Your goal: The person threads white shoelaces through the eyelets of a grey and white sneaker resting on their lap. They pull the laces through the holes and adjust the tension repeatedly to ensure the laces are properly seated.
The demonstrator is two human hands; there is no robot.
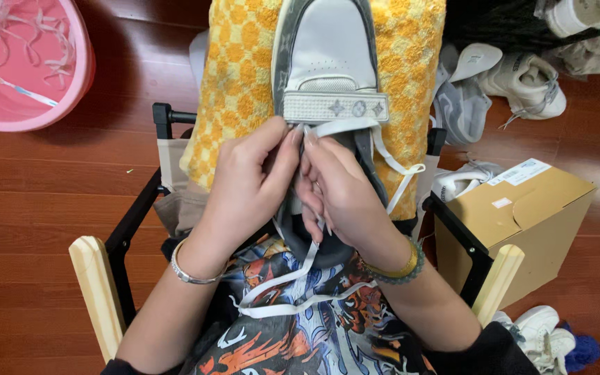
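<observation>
Two hands pinch white lace (328,128) at sneaker (328,62) tongue: left hand (248,187), right hand (345,194); cardboard box (522,215) near right.

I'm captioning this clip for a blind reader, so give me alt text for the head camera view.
Two hands, left hand and right hand, pinch a white lace at the eyelets of a grey and white shoe lying on a yellow checked towel over the person's lap. A pink basin sits on the wooden floor to the left; a cardboard box and more shoes lie to the right.
</observation>
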